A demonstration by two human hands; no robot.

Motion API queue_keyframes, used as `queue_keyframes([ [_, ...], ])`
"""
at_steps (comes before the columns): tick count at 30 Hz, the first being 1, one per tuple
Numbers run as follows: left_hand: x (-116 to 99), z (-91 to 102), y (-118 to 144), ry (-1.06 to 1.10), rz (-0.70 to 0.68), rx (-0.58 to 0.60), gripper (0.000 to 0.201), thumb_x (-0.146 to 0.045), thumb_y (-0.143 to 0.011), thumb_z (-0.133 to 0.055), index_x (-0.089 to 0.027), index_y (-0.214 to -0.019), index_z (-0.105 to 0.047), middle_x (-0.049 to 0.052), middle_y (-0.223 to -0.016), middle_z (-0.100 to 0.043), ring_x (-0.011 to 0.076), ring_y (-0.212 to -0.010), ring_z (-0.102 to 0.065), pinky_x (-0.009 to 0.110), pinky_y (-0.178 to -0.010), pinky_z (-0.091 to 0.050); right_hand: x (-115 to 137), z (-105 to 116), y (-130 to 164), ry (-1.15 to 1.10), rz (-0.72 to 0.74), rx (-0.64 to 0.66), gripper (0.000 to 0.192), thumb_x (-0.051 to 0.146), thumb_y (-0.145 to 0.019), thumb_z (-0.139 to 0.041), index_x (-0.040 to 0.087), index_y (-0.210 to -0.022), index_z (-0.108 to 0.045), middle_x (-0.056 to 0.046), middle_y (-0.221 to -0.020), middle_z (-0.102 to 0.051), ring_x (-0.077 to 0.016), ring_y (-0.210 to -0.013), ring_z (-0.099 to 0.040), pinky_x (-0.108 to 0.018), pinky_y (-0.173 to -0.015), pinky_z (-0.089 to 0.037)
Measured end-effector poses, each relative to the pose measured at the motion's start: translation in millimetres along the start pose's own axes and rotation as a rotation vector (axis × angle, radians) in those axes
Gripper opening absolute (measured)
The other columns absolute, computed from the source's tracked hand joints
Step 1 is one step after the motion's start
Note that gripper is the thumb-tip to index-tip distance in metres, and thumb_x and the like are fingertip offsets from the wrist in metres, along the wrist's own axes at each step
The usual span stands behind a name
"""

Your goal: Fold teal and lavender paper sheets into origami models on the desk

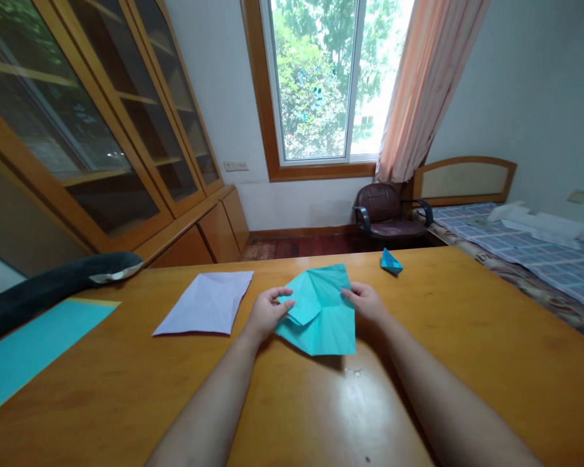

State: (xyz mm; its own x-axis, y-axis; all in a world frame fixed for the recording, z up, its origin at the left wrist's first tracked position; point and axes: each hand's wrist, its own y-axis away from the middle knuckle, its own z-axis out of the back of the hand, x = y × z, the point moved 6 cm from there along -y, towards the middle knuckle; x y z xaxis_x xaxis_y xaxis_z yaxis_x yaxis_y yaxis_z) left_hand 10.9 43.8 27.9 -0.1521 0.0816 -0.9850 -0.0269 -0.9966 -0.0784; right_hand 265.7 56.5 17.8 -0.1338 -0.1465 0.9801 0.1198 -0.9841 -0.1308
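On the desk, the left hand pinches a folded flap of the teal paper while the right hand grips its opposite edge. It looks light, thin and easily creased, best held at the edges. One teal sheet is being worked; beside it lies one white sheet, farther back one small folded teal piece.

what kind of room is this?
Likely a bedroom or dorm room used for study: a bed with a checked cover at the right, glass-door bookcases on the left, and a wooden desk where both hands fold teal paper.
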Motion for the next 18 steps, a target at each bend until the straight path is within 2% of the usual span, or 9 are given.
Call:
queue_keyframes([
  [4, 10, 6.4, -4, 0.150, 0.087, 0.075, 0.046, -0.034, -0.052, -0.081, -0.012, -0.089, -0.066, 0.002, -0.074, -0.064, 0.0107, -0.058, -0.056, 0.022, -0.055, -0.043, -9, 1, 1, -0.025, -0.130, 0.125, 0.035, 0.047, -0.064, -0.065, 0.014, -0.073, -0.066, -0.001, -0.063, -0.064, -0.0135, -0.054, -0.053, -0.026, -0.053, -0.042],
  [9, 18, 8.6, -4, 0.228, 0.201, 0.108, 0.051, -0.026, -0.046, -0.082, -0.013, -0.091, -0.061, -0.003, -0.069, -0.060, 0.0077, -0.051, -0.051, 0.020, -0.050, -0.037, -11, 5, 1, -0.029, -0.159, 0.156, 0.029, 0.038, -0.063, -0.067, 0.014, -0.078, -0.068, -0.002, -0.070, -0.068, -0.0146, -0.059, -0.057, -0.027, -0.058, -0.045],
  [14, 21, 7.5, -6, 0.215, 0.169, 0.109, 0.052, -0.019, -0.048, -0.078, -0.013, -0.096, -0.059, -0.001, -0.077, -0.061, 0.0098, -0.059, -0.055, 0.022, -0.056, -0.043, -14, 9, -2, 0.009, -0.167, 0.119, 0.026, 0.034, -0.061, -0.067, 0.014, -0.078, -0.069, -0.002, -0.070, -0.069, -0.0156, -0.061, -0.059, -0.026, -0.057, -0.046],
  [18, 22, 10.4, -9, 0.087, 0.113, 0.048, 0.044, -0.019, -0.052, -0.073, -0.014, -0.093, -0.059, -0.002, -0.075, -0.059, 0.0088, -0.055, -0.051, 0.022, -0.054, -0.042, -15, 10, -3, 0.049, -0.164, 0.112, 0.022, 0.031, -0.063, -0.064, 0.016, -0.078, -0.069, -0.001, -0.072, -0.070, -0.0166, -0.063, -0.061, -0.026, -0.058, -0.047],
])
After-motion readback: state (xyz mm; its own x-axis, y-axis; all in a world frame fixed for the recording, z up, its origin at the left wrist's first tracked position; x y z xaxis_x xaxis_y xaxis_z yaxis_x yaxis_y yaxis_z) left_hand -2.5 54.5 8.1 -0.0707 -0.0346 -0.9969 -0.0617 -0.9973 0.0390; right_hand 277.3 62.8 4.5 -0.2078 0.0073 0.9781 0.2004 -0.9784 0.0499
